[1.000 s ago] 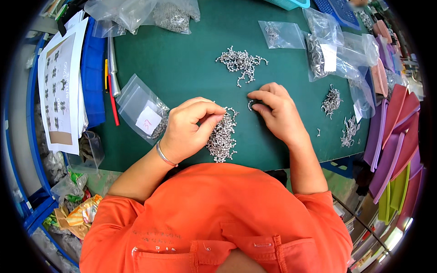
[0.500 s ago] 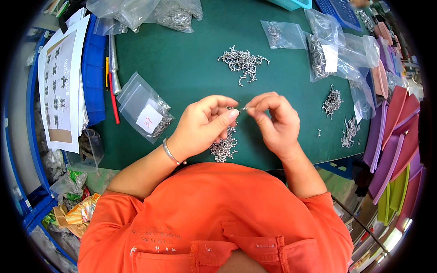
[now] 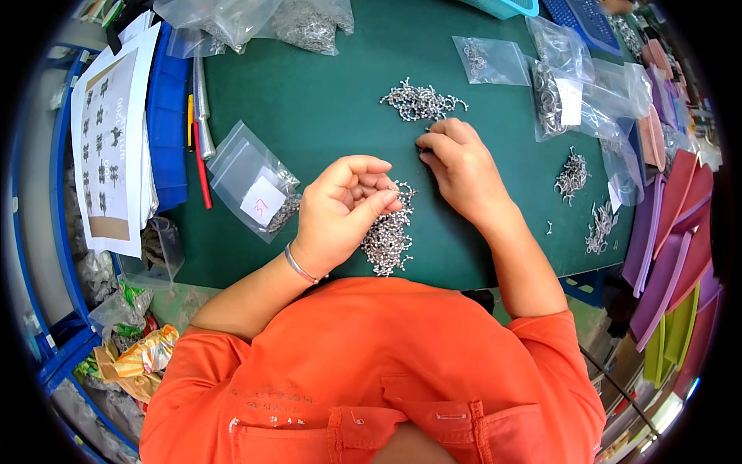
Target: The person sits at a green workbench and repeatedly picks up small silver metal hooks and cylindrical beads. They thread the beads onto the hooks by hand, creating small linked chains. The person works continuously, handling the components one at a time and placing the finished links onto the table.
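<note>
My left hand [image 3: 341, 207] is raised over the green mat [image 3: 325, 116], fingers curled around a few small silver metal parts. A heap of the same parts [image 3: 388, 236] lies just under and right of it. My right hand [image 3: 461, 166] reaches to the far pile of silver parts [image 3: 421, 102], fingertips pinched at the pile's near edge; whether they hold a piece is hidden. A small clear bag with a white label [image 3: 253, 179] lies left of my left hand.
Clear bags of metal parts [image 3: 559, 85] sit at the back right, more bags [image 3: 286, 19] at the back left. Two small part piles [image 3: 573, 174] lie right. A blue tray [image 3: 167, 116], printed sheets [image 3: 108, 147] and pens [image 3: 202, 147] are left. Coloured foam sheets [image 3: 668, 232] stack at right.
My hands were together over the near heap. Now the right hand has moved away to the far pile, and the left hand has turned palm-up, still holding parts.
</note>
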The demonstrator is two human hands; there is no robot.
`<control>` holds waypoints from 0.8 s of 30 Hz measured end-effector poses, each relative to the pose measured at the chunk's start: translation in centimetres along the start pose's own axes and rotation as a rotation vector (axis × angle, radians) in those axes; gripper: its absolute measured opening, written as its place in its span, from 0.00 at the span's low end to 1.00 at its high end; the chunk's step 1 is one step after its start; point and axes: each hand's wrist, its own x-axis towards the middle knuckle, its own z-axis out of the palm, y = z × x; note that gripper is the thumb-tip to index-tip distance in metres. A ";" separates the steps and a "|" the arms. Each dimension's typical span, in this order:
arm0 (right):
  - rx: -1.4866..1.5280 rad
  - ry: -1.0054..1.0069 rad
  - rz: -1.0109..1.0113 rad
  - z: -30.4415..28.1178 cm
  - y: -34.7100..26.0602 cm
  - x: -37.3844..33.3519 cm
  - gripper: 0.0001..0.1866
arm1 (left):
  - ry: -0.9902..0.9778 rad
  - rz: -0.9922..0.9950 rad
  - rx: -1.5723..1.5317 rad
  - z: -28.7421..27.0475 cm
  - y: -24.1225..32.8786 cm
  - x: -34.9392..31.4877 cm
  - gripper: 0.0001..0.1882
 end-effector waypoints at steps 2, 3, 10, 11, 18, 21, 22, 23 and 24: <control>-0.010 -0.014 0.050 -0.5 0.1 -0.9 0.07 | -0.022 0.048 0.040 0.1 -0.2 0.0 0.16; -0.030 -0.010 0.062 -0.7 0.2 -1.3 0.06 | -0.031 0.058 0.067 0.1 -0.2 0.0 0.17; 0.091 0.133 0.110 -1.4 -0.9 -2.9 0.06 | -0.063 0.193 0.294 0.1 -0.1 -0.1 0.20; 0.164 0.125 0.143 -1.5 -1.2 -3.0 0.06 | -0.040 0.222 0.341 0.0 -0.1 -0.2 0.18; 0.642 0.112 0.302 -0.3 -2.5 -3.7 0.08 | -0.177 0.111 0.775 -0.6 2.0 0.2 0.08; 0.694 0.160 0.286 -0.3 -3.7 -3.6 0.09 | -0.164 -0.044 0.531 -0.3 2.6 0.3 0.07; 0.624 0.177 0.233 -0.4 -4.1 -3.5 0.09 | -0.134 -0.151 0.285 0.1 2.5 0.4 0.08; 0.554 0.195 0.180 -0.5 -4.4 -3.5 0.09 | -0.103 -0.255 0.037 0.3 2.5 0.6 0.10; 0.453 0.178 0.004 -0.6 -4.2 -3.2 0.11 | -0.150 -0.341 -0.068 0.0 2.7 1.0 0.12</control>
